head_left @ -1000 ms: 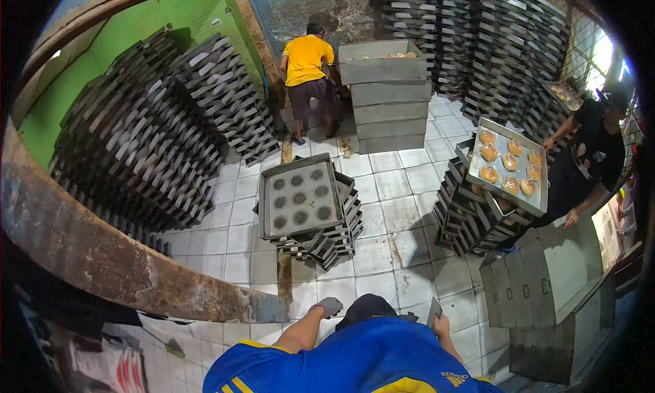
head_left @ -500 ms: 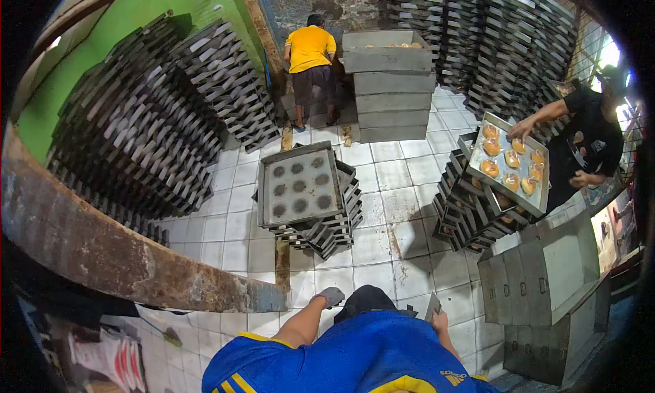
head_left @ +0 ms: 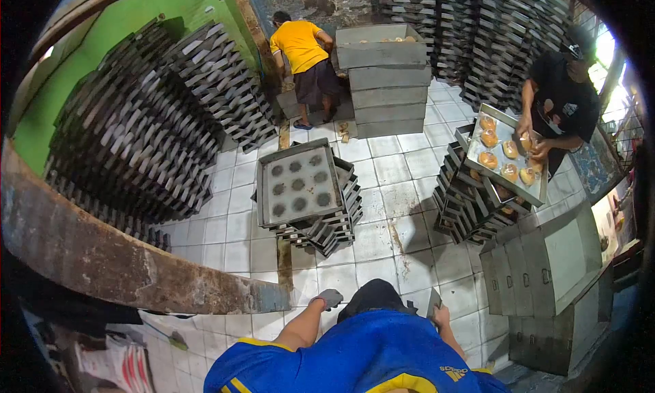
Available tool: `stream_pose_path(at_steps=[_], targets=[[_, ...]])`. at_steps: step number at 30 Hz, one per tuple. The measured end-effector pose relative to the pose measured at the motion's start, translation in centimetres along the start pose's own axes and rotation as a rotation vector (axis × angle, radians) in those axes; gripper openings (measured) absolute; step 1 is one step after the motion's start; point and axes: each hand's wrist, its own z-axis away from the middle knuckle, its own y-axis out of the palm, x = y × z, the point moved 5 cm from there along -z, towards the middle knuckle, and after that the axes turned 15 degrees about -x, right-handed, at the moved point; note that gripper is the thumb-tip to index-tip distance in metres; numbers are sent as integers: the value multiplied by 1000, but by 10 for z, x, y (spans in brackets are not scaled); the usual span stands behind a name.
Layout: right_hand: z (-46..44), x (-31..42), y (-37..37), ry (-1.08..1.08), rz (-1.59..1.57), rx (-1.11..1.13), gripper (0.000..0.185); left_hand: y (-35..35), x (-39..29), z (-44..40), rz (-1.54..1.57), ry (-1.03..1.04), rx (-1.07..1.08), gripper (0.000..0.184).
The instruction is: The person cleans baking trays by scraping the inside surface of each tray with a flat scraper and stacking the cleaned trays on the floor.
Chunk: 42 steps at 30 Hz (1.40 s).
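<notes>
My left hand (head_left: 331,298), in a grey glove, is held low over the tiled floor with its fingers curled together and nothing visible in it. My right hand (head_left: 441,316) grips a flat metal scraper (head_left: 434,301), its blade pointing up and away from me. Both hands are on either side of a dark shape in front of my blue shirt. Ahead of them stands a stack of crisscrossed trays; the top tray (head_left: 299,186) has round dark marks in rows and a few crumbs.
At the right, a co-worker in black (head_left: 564,99) handles buns on a tray (head_left: 503,117) atop another stack. A person in yellow (head_left: 300,46) bends beside tall metal boxes (head_left: 389,101). Tray stacks (head_left: 129,127) line the left; metal boxes (head_left: 522,277) stand at right. A rusty beam (head_left: 157,277) crosses the lower left.
The co-worker in black has leaned in, bringing both hands over the buns. The person in yellow has shifted and turned. My hands have barely moved, and the scraper stays in my right hand.
</notes>
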Motion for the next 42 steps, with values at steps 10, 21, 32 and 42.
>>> stream_pose_path(at_steps=[10,21,32,42], targets=[[3,1,3,3,14,-21,37,1,5,-4,-83,-43,109,36],[4,8,-13,73,-4,-74,37,-22,-57,-37,-124,54,90,43],[-82,33,10,58,69,-94,38,-96,-101,-110,-47,9,159,30],[-170,178,-37,-36,80,-323,33,-152,-139,-213,164,-54,88,29]])
